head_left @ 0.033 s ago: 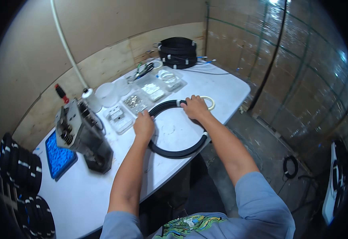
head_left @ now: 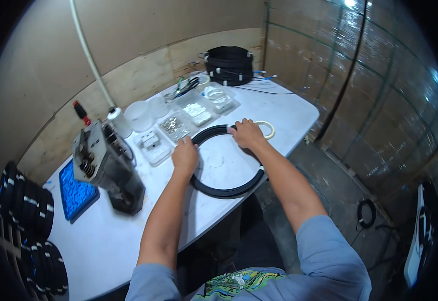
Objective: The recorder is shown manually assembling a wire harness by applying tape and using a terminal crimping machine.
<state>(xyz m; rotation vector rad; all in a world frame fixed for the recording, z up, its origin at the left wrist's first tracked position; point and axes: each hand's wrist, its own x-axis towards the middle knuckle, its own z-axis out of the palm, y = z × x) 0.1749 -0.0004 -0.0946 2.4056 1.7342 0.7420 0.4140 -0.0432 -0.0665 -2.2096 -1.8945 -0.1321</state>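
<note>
A coil of black cable [head_left: 225,193] lies on the white table near its front edge, bound with white bands. On its left side my left hand [head_left: 184,157] is closed round the cable. My right hand [head_left: 249,134] grips the upper right part, its fingers beside a white band [head_left: 230,129]. Just past the right hand lies a cream-coloured roll of tape [head_left: 271,131], partly hidden by that hand. Close to the left hand stand a clear box of small metal parts [head_left: 174,128] and a clear box with a white block [head_left: 151,141].
A metal bench machine [head_left: 111,165] stands at left, next to a blue tray [head_left: 67,180] of small blue pieces. Stacked black coils [head_left: 26,208] flank the table's left end. Another coil stack [head_left: 229,65] sits at the far edge. Wrapped boxes [head_left: 349,100] rise at right.
The whole view has shifted slightly, so the table and its things sit a little further right. Both hands keep their hold on the coil.
</note>
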